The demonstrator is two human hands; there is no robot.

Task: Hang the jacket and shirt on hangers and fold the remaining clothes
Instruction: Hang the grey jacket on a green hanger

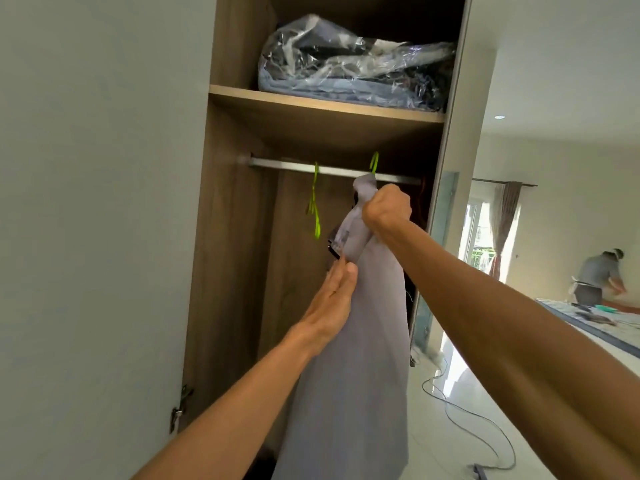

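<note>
A grey shirt (pixel 360 341) hangs long in front of the open wardrobe, on a green hanger (pixel 374 163) whose hook sits at the metal rail (pixel 332 169). My right hand (pixel 386 207) grips the bunched collar and shoulder of the shirt just under that hook. My left hand (pixel 332 299) lies flat with straight fingers against the shirt's left side, lower down. A second green hanger (pixel 314 206) dangles empty from the rail further left. The rest of the first hanger is hidden inside the cloth.
A wooden shelf (pixel 325 107) above the rail carries a clear plastic bag of clothes (pixel 356 64). The open wardrobe door (pixel 97 220) fills the left. At right, a bed (pixel 595 327), a person bending beside it, and a cable (pixel 460 407) across the tiled floor.
</note>
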